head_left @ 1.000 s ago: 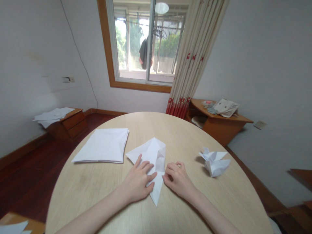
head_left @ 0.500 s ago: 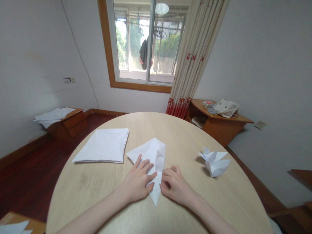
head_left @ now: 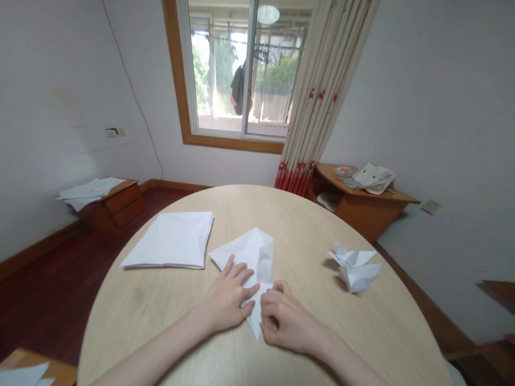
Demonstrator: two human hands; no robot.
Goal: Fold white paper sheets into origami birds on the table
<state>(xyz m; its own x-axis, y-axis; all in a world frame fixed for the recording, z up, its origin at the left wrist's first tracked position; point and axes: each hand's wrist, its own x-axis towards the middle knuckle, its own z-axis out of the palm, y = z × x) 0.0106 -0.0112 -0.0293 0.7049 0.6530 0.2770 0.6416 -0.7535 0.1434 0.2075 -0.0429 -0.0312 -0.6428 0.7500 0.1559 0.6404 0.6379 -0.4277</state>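
Observation:
A white sheet folded into a kite-like shape (head_left: 251, 253) lies in the middle of the round wooden table (head_left: 169, 321). My left hand (head_left: 230, 297) lies flat on its left half with fingers spread, holding it down. My right hand (head_left: 284, 320) is curled, fingertips pressing on the paper's lower right edge near its point. Part of the lower tip is hidden under my hands.
A stack of creased white sheets (head_left: 171, 240) lies to the left on the table. A finished folded paper figure (head_left: 356, 267) sits at the right. Low wooden cabinets stand by the walls, the left one (head_left: 116, 201) with papers on it, the right one (head_left: 362, 203) with a bag.
My right hand has slid left onto the paper's lower right edge, closing the gap to my left hand. The left hand has stayed in place.

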